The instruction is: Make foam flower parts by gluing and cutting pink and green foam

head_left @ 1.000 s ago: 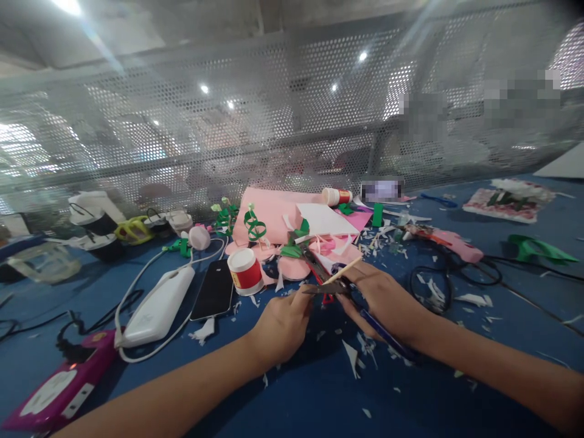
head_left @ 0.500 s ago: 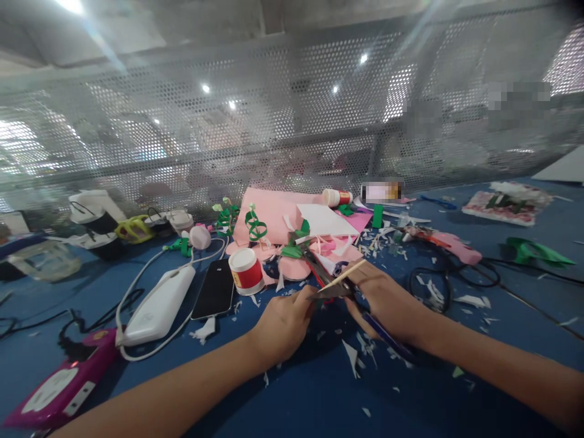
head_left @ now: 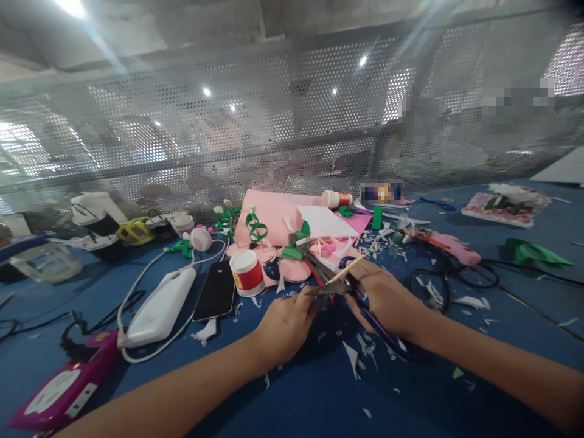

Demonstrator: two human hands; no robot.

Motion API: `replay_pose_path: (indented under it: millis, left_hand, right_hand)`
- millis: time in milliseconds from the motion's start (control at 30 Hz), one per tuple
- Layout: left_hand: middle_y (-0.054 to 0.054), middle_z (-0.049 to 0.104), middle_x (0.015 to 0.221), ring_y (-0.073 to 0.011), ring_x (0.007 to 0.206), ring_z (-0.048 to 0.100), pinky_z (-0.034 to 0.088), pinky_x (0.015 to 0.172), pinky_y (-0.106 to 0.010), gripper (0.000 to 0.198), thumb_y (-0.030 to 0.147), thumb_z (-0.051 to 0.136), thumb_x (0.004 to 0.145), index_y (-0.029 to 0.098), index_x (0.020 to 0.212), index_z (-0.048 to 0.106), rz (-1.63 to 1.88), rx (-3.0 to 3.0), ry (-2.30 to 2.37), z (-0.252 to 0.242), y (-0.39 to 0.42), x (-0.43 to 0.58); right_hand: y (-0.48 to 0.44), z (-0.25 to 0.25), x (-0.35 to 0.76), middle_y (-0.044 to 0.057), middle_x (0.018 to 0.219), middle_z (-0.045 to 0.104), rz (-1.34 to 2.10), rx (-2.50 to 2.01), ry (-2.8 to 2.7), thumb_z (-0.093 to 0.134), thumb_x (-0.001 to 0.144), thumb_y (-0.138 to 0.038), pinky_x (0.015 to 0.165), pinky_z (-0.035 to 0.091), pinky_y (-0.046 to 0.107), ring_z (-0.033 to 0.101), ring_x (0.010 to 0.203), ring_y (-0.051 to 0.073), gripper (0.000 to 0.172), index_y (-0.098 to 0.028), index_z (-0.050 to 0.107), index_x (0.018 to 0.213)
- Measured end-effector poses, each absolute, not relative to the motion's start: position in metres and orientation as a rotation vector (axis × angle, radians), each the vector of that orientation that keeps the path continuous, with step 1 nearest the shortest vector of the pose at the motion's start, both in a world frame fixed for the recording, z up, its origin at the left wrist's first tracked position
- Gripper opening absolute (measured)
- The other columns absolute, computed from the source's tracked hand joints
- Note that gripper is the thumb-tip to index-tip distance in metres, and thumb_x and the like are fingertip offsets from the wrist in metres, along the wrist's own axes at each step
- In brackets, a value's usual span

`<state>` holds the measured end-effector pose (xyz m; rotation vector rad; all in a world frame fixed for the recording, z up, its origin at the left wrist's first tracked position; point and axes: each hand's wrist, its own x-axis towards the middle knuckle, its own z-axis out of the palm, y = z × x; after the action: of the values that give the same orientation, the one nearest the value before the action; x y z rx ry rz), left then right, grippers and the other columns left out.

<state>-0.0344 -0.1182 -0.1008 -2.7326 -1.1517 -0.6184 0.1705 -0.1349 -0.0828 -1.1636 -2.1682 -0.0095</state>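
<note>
In the head view, my right hand (head_left: 387, 298) is closed around a pair of scissors (head_left: 381, 328) with dark blue handles, its blades spread and pointing left. My left hand (head_left: 287, 325) is closed in a pinch on a thin wooden stick (head_left: 349, 267). The stick slants up to the right between the hands, lying across the scissor blades; its lower end is hidden by a blade and my fingertips. Just beyond my hands lie pink paper discs (head_left: 294, 269) and green paper pieces (head_left: 292, 250). A red and white paper cup (head_left: 246, 274) stands to the left.
A black phone (head_left: 214, 292), a white power bank (head_left: 162, 307) with a cable and a purple power strip (head_left: 64, 383) lie left. Right is a pink glue gun (head_left: 456, 248) with a black cord. Paper scraps (head_left: 351, 356) litter the blue table. A perforated metal panel (head_left: 228, 146) stands behind.
The scissor blades have spread wider and shifted slightly left along the stick. The stick is tilted a little more steeply. Both hands stay in nearly the same place.
</note>
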Motion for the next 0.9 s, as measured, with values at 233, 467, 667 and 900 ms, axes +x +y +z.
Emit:
replay_pose_path:
  millis: [233,467,667,900]
  left_hand:
    - [0.001,0.058,0.056,-0.0123,0.045,0.054,0.039,0.046,-0.021,0.023,0.009,0.037,0.08,0.016,0.095,0.053,-0.675,-2.877,-1.157,-0.098,-0.12,-0.035]
    - [0.002,0.059,0.058,-0.0109,0.046,0.053,0.04,0.047,-0.02,0.027,0.01,0.034,0.083,0.016,0.107,0.046,-0.87,-3.116,-1.412,-0.098,-0.124,-0.035]
    - [0.006,0.052,0.054,-0.0074,0.035,0.046,0.037,0.038,-0.018,0.01,0.019,0.032,0.089,0.02,0.089,0.043,-1.104,-3.371,-1.502,-0.097,-0.129,-0.032]
    - [0.007,0.048,0.053,-0.0046,0.028,0.044,0.032,0.028,-0.013,0.02,0.035,0.032,0.092,0.02,0.082,0.039,-1.45,-3.518,-1.656,-0.099,-0.138,-0.024]
  right_hand:
    - [-0.133,-0.088,0.172,0.012,0.084,0.057,-0.298,-1.125,-2.134,0.05,0.069,-0.015,0.085,0.045,0.043,0.053,0.088,0.027,0.015,-0.016,0.051,0.084]
    - [-0.132,-0.091,0.174,0.013,0.077,0.056,-0.59,-1.107,-2.067,0.05,0.068,-0.018,0.083,0.046,0.044,0.053,0.083,0.028,0.019,-0.015,0.051,0.087]
    - [-0.13,-0.093,0.176,0.016,0.084,0.057,-0.684,-1.113,-2.018,0.051,0.068,-0.02,0.083,0.047,0.044,0.054,0.088,0.03,0.028,-0.012,0.051,0.095]
    - [-0.127,-0.093,0.179,0.018,0.091,0.059,-0.627,-1.153,-2.027,0.052,0.068,-0.022,0.085,0.047,0.046,0.055,0.094,0.031,0.035,-0.01,0.051,0.102]
